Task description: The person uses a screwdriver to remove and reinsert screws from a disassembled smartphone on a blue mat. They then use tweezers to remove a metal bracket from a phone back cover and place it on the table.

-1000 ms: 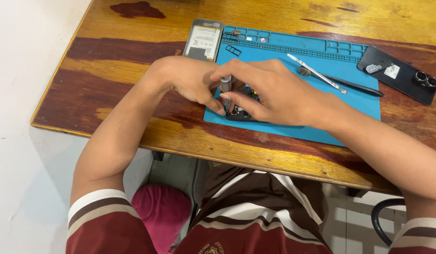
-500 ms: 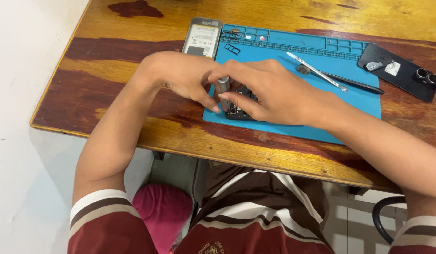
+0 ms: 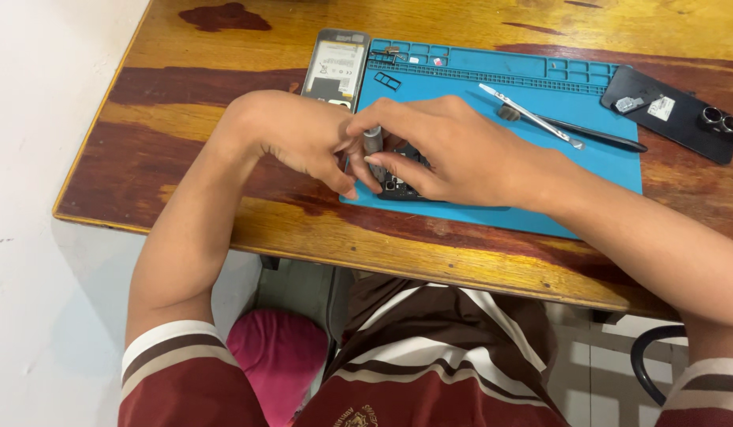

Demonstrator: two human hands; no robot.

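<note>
Both hands meet over the near left corner of a blue work mat (image 3: 540, 170). My right hand (image 3: 453, 150) pinches a small grey screwdriver (image 3: 373, 142), held upright with its tip down on a dark opened phone body (image 3: 400, 187) that my hands mostly hide. My left hand (image 3: 299, 138) rests on the left side of that phone body, its fingers curled against it and touching the screwdriver shaft.
A grey phone frame (image 3: 336, 71) lies at the mat's far left corner. Metal tweezers (image 3: 532, 117) and a black pry tool (image 3: 596, 134) lie across the mat. A black phone back cover (image 3: 671, 113) with camera rings sits on the wooden table (image 3: 192, 83) at right.
None of the objects has moved; both hands stay on the phone body and screwdriver, with only slight finger shifts.
</note>
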